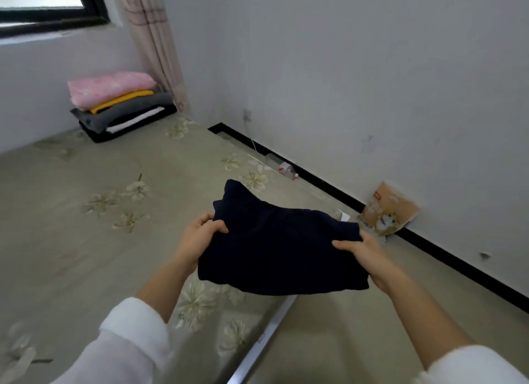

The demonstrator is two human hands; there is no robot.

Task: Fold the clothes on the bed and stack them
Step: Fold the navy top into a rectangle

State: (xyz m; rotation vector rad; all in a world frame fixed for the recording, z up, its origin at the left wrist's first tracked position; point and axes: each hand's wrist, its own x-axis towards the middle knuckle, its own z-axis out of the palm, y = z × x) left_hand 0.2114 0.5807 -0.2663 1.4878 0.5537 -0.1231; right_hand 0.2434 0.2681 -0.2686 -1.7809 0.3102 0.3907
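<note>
Left hand, right hand pinching ends of navy garment; long axis left-right

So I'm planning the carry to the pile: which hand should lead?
Probably the left hand: it grips the navy garment on the side facing the stack, far left on the bed; the right hand holds the opposite edge.

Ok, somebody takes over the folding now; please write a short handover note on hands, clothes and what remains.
The left hand grips the left edge of the folded navy garment; the right hand grips its right edge. It is held in the air above the near edge of the bed.
The stack of folded clothes, pink on top, sits at the far corner.
Done: the stack; navy piece looks folded.
Left: probably lay it on the stack.
</note>
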